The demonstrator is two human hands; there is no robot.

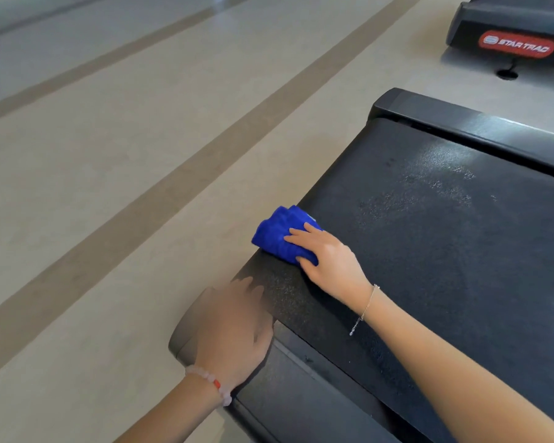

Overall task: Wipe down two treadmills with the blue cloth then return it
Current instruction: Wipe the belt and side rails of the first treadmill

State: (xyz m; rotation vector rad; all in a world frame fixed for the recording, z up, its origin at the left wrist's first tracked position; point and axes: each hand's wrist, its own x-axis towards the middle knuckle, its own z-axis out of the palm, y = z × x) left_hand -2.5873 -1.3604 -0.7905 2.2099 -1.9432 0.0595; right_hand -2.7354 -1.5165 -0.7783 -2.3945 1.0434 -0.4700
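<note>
1. Right fingers [301, 233] are straight and slightly apart, laid flat on top of the blue cloth [275, 238]; the thumb lies along its near edge. They press rather than pinch.
2. The cloth is bunched up and sits at the rear left edge of the treadmill belt [429, 235], under the right hand [330, 263].
3. Left fingers [247, 286] are loosely spread, draped over the grey end cap [186, 337] at the deck corner. The left hand [234, 330] is motion-blurred, so the exact contact can't be made out.
4. On the wrists: a thin chain bracelet [365, 310] on the right, a bead bracelet [211, 382] on the left.
5. The belt is black and textured, with dull grey patches mid-deck. A black side rail [477, 129] runs along the far edge.
6. The floor [109, 203] is pale and glossy, with brown stripes [205, 174] running diagonally.
7. A second treadmill [493, 20] at top right, well apart, carries a red STAR TRAC badge [517, 44] and is cut off by the frame.
8. The near deck also runs out of frame at the right and bottom.
</note>
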